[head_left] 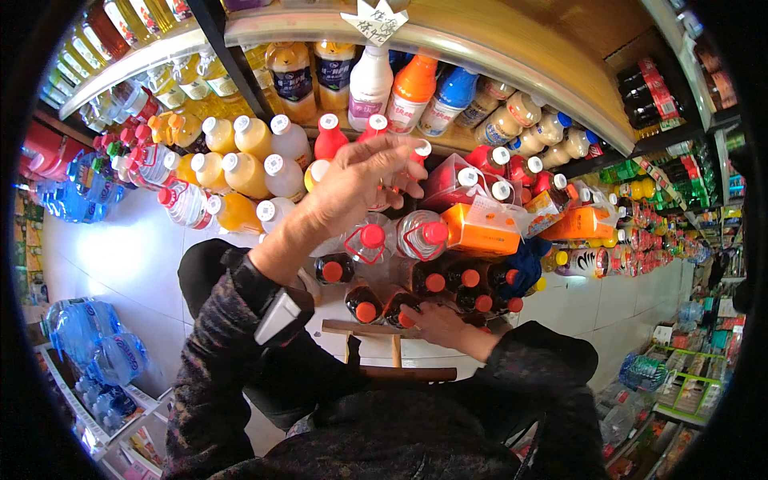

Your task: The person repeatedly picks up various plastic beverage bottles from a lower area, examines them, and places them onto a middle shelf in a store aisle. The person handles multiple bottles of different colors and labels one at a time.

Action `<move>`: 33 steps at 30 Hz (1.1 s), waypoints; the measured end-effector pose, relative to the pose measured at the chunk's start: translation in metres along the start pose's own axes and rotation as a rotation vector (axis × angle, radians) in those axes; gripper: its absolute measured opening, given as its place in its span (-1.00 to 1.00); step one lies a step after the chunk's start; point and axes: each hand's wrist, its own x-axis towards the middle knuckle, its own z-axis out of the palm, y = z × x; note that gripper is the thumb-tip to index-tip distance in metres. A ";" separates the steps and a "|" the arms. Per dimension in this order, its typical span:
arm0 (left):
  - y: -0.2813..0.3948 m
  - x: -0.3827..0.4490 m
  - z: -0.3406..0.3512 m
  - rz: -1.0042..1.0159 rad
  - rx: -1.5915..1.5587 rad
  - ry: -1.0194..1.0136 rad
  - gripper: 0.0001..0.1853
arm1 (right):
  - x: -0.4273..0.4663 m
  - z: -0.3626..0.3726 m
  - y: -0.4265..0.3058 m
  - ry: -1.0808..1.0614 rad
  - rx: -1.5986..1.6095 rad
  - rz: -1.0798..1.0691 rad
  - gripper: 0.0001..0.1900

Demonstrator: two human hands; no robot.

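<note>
My left hand (366, 174) is raised over the bottles, its fingers loosely curled and pointing right; whether it touches anything under it is unclear. Below it, two clear plastic jugs with red caps and handles (371, 236) stand side by side. Low down, my right hand (438, 324) has its fingertips at the red cap of a dark soda bottle (398, 305); how firmly they close on it cannot be told. Several more dark bottles with red caps (435, 282) stand around it. Red-capped, white-topped bottles (329, 139) are just beyond my left hand.
Orange cartons (483, 230) and a blue cloth or bag (528, 266) lie right of the jugs. Yellow juice bottles (237, 211) stand to the left. A shelf edge (510, 66) curves above white, orange and blue bottles. A wooden stool (396, 351) is between my knees.
</note>
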 end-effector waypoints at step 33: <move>-0.067 -0.107 0.212 0.137 0.234 -0.501 0.21 | -0.181 -0.204 -0.075 1.233 1.273 0.099 -0.29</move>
